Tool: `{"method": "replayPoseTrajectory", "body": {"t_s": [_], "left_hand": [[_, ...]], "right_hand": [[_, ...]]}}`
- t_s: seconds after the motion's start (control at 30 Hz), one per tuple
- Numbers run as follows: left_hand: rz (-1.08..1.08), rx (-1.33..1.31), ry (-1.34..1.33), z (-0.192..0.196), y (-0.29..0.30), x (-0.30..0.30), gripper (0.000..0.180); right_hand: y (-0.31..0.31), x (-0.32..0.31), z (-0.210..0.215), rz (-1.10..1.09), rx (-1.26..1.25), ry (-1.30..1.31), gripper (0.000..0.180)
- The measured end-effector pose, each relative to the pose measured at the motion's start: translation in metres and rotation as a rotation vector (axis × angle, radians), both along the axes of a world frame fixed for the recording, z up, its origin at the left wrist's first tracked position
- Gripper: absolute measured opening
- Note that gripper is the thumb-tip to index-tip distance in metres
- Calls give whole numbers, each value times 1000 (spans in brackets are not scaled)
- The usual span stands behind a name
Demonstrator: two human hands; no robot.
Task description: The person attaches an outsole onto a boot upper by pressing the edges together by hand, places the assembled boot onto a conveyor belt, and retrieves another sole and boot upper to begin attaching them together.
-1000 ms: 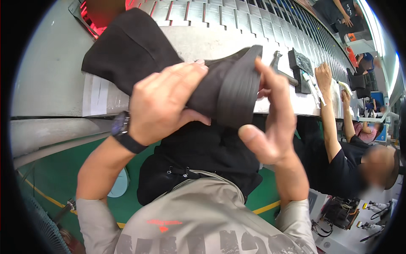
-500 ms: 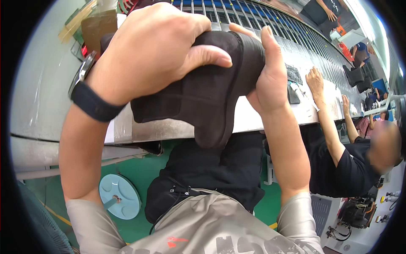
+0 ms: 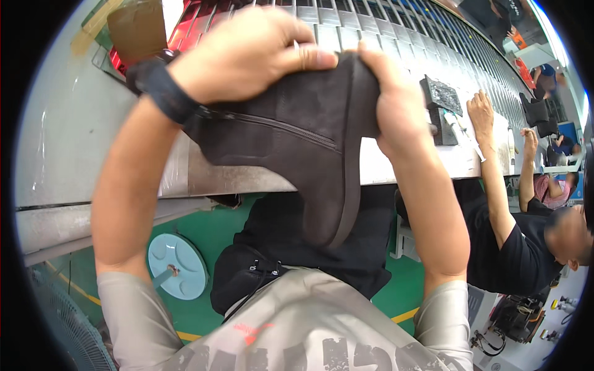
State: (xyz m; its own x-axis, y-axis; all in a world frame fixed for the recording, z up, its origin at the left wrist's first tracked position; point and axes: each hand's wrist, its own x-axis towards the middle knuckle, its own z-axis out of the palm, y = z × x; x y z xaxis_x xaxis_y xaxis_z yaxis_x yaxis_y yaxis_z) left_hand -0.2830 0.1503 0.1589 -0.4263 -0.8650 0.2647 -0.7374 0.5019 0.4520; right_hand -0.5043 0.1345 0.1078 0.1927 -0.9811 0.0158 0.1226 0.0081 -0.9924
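A dark brown suede ankle boot [image 3: 291,145] is held up on its side above the near edge of the workbench. Its toe hangs down toward my lap, the sole faces right, and the shaft stretches to the left. A side zipper [image 3: 284,128] runs along the shaft toward the sole. My left hand [image 3: 253,55], slightly blurred, grips the back of the shaft, with the thumb lying on the suede near the heel. Wrapped round the heel [image 3: 366,93] is my right hand [image 3: 401,108], with its far fingers hidden behind the boot.
The metal workbench [image 3: 204,170] borders a roller conveyor [image 3: 396,31]. Black blocks [image 3: 442,96] lie to the right, near a co-worker's hand [image 3: 481,117]. A cardboard box [image 3: 137,28] stands at far left. Below is a light blue round stool [image 3: 178,266].
The boot has turned, bringing its zippered side into view, and its toe has dropped lower. Both hands stay on it; my left hand has shifted slightly along the shaft.
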Motion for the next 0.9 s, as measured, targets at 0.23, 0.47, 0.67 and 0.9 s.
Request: {"method": "replayPoseTrajectory", "body": {"t_s": [0.23, 0.47, 0.67, 0.9], "left_hand": [[346, 199, 244, -127, -8, 7, 52], [380, 94, 251, -135, 6, 6, 52], [401, -27, 308, -133, 5, 2, 58], [230, -241, -16, -149, 5, 14, 33]], "right_hand": [[-11, 31, -66, 101, 15, 71, 36], [-4, 41, -73, 61, -134, 122, 34], [-14, 32, -65, 64, -671, 708, 30], [22, 31, -56, -112, -326, 690, 36]]}}
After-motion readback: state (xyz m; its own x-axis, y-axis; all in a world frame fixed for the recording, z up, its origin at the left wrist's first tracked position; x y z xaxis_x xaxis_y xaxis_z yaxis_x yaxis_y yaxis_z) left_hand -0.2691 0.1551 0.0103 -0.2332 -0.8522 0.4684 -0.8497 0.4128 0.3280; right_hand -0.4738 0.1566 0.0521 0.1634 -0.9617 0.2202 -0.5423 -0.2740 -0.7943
